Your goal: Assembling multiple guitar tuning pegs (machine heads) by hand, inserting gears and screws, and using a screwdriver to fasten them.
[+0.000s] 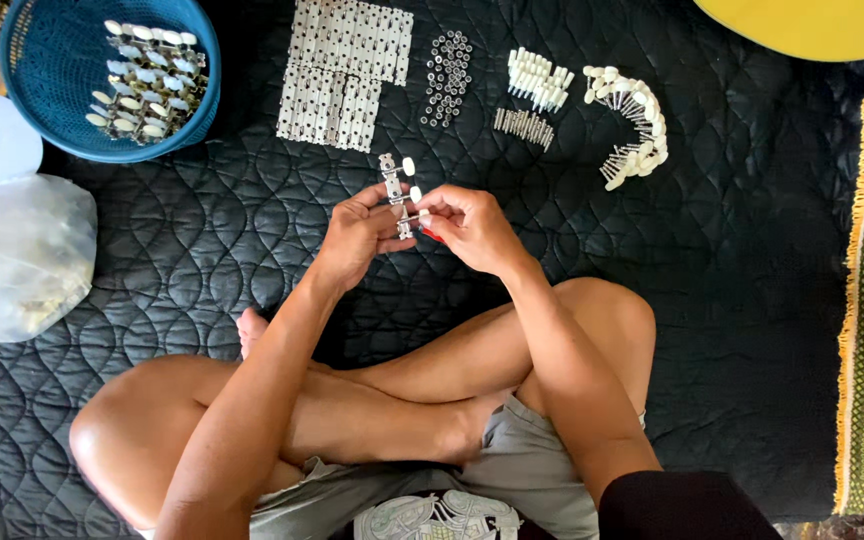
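Item: narrow metal tuner plate (393,190) with white-knobbed pegs, held upright above the quilted mat.
Left hand (355,238): closed on the plate's lower edge.
Right hand (470,228): just beside it, pinching a white peg (422,215); a red tool tip is glimpsed beneath.
Handling, as judged: light, stiff, smooth; best gripped by the plate's long edges, clear of the knobs.

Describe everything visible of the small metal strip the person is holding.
The metal strip is a narrow silvery plate, held roughly upright above the black quilted mat. White knobbed pegs stick out to its right side. The left hand grips its lower part; the right hand pinches the lowest peg. Finer detail is too small to tell.
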